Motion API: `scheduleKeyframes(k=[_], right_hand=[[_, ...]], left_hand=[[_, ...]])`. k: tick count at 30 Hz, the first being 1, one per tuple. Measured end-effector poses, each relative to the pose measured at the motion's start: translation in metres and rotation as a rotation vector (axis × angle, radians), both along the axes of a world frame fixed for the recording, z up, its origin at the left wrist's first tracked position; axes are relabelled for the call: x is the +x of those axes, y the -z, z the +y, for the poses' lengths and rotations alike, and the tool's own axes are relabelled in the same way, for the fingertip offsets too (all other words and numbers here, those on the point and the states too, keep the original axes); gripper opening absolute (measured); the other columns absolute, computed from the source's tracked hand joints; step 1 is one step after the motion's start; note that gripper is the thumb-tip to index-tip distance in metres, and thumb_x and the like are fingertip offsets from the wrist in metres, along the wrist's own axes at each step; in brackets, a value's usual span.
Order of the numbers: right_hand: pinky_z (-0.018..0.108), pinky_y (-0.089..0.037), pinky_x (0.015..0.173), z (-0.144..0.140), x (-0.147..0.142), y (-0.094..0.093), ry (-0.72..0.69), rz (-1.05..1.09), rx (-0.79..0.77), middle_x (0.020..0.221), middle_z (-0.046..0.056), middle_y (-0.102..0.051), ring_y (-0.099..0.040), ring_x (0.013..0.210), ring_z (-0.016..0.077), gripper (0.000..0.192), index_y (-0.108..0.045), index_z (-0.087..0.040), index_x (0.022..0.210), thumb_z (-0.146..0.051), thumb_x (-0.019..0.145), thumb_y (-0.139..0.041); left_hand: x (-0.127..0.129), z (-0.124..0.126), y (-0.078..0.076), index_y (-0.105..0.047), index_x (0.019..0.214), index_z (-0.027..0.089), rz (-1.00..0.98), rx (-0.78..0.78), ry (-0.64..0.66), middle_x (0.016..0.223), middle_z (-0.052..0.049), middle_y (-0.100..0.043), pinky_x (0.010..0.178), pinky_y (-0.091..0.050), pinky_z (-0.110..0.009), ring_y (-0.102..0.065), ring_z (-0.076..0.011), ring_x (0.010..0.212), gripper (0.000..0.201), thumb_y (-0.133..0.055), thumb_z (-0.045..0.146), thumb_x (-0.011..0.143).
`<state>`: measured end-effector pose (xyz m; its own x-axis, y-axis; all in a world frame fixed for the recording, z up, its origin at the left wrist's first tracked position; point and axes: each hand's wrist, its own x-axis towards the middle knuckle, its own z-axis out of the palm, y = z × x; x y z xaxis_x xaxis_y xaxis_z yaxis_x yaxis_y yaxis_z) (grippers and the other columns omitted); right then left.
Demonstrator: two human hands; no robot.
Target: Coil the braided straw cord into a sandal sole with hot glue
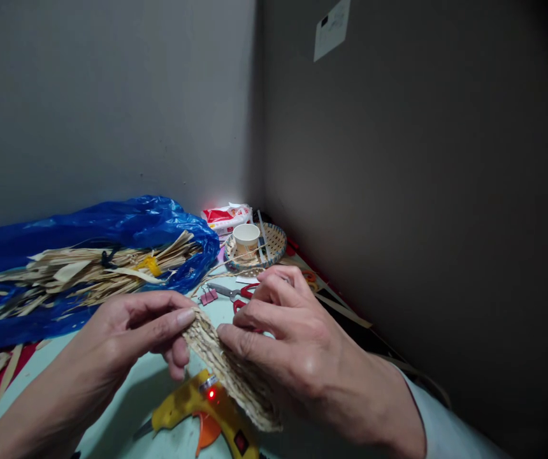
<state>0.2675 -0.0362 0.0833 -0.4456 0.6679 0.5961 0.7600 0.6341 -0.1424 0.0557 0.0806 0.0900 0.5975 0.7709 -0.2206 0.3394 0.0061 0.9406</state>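
A flat piece woven from pale straw braid (229,373) is held on edge between both hands, low in the middle of the view. My left hand (130,328) pinches its upper left end with thumb and fingers. From the right, my right hand (297,347) grips its rim, the fingers curled over the top. Just below the woven piece lies a yellow hot glue gun (192,401) with a red light lit and an orange trigger.
A blue plastic bag (125,223) holds a bundle of dried straw strips (87,271) at the left. Behind the hands lie red-handled scissors (236,294), pink binder clips (208,295), a small woven tray (276,242) with a paper cup (246,239), and a tissue pack (226,217). Grey walls close in behind and on the right.
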Motion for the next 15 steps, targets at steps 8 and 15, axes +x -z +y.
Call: scheduleKeyframes(k=[8,15], right_hand=[[0.044,-0.037,0.084,0.003,0.004,0.008,0.021,0.083,-0.080,0.089,0.007,-0.061,-0.045,0.087,0.0231,0.027,-0.070,-0.008,0.105,-0.011,0.094,-0.046],[0.043,-0.036,0.086,0.008,0.003,0.013,-0.007,0.166,-0.103,0.090,0.006,-0.060,-0.043,0.088,0.0230,0.038,-0.071,-0.009,0.113,-0.007,0.087,-0.042]], left_hand=[[0.006,-0.001,0.001,-0.083,0.085,0.023,-0.062,-0.037,-0.031,0.052,0.003,-0.068,0.060,-0.052,-0.025,-0.062,-0.0151,0.053,0.029,-0.080,0.051,0.076],[0.012,-0.001,0.002,-0.082,0.083,0.023,-0.069,-0.007,-0.028,0.052,0.002,-0.069,0.061,-0.053,-0.027,-0.064,-0.0168,0.053,0.030,-0.079,0.052,0.075]])
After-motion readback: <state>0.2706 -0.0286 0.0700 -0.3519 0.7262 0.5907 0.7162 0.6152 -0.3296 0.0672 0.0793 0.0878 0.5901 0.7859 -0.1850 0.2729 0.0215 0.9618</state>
